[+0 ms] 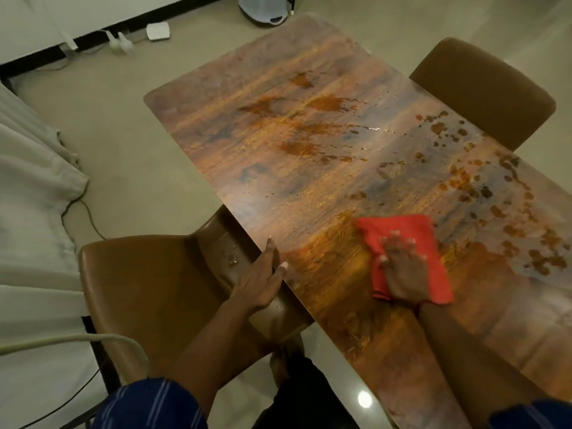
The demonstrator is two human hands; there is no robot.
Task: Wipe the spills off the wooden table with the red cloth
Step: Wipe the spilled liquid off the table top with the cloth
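Worktop [309,168]: wood-grain surface, glossy, wet-looking where brown spills [464,181] lie. Cloth [399,233]: red woven fabric, matt, soft. Chairs [139,289]: brown leather-look upholstery (smooth, slight sheen). Floor [108,134]: pale, smooth tile.

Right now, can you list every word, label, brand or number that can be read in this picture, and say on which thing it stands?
None can be read.
Table, red cloth, both chairs: no print shows.
White box on the floor: too small and blurred to tell if it bears any text.
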